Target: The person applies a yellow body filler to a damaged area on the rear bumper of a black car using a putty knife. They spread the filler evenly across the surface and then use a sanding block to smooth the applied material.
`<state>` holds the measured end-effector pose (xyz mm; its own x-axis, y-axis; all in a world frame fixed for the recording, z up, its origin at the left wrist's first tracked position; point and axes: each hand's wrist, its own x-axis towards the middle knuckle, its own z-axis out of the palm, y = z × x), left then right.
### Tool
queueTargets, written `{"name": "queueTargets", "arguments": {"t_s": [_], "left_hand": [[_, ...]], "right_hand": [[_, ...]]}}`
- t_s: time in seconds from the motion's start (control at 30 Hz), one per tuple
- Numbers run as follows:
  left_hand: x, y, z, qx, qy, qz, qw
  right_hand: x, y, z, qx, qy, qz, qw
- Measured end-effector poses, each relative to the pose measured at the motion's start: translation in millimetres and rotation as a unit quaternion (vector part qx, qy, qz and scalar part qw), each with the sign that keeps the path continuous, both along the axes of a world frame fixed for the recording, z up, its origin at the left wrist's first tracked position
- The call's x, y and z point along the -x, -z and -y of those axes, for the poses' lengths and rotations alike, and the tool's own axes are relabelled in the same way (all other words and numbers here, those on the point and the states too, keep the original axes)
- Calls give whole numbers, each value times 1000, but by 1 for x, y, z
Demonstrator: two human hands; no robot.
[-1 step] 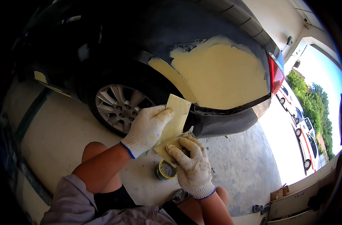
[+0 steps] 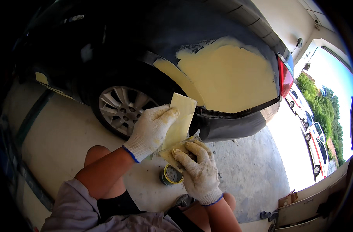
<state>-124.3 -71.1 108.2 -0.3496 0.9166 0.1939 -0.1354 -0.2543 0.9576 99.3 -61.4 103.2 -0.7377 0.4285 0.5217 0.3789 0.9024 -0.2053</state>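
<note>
My left hand, in a white knitted glove, grips an upright, pale yellow rectangular plate in front of the car's rear wheel. My right hand, in a putty-stained glove, is closed on a second flat spreader, which lies against the lower end of the first plate. Above them the dark car carries a large patch of pale yellow filler beside the red tail light. An open tin stands on the floor below my hands, partly behind the right glove.
The alloy wheel and bumper are close ahead. A low cabinet with pairs of footwear beside it stands at lower right on the concrete floor. Outside the doorway at right are parked white cars and trees.
My left hand and its plate sit very slightly higher. The rest looks the same.
</note>
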Motion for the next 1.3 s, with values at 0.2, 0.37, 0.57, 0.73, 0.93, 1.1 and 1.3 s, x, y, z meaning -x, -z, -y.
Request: {"name": "queueTargets", "arguments": {"t_s": [0.2, 0.37, 0.57, 0.73, 0.93, 1.1, 1.3], "left_hand": [[26, -12, 17, -88, -40, 343, 934], [-26, 40, -3, 37, 162, 539, 826], [-13, 35, 13, -6, 267, 527, 807], [-4, 34, 8, 34, 75, 259, 962], [14, 28, 10, 93, 91, 225, 966], [7, 24, 4, 74, 64, 178, 979], [2, 26, -1, 82, 115, 131, 981]], "right_hand": [[-14, -9, -24, 152, -75, -244, 955], [20, 13, -24, 330, -135, -394, 847], [-36, 61, -75, 86, -24, -231, 969], [-15, 24, -37, -34, -78, -136, 987], [-36, 27, -57, 21, -62, -162, 985], [-18, 29, -30, -15, -98, -25, 995], [-14, -8, -41, -26, 0, -69, 997]]}}
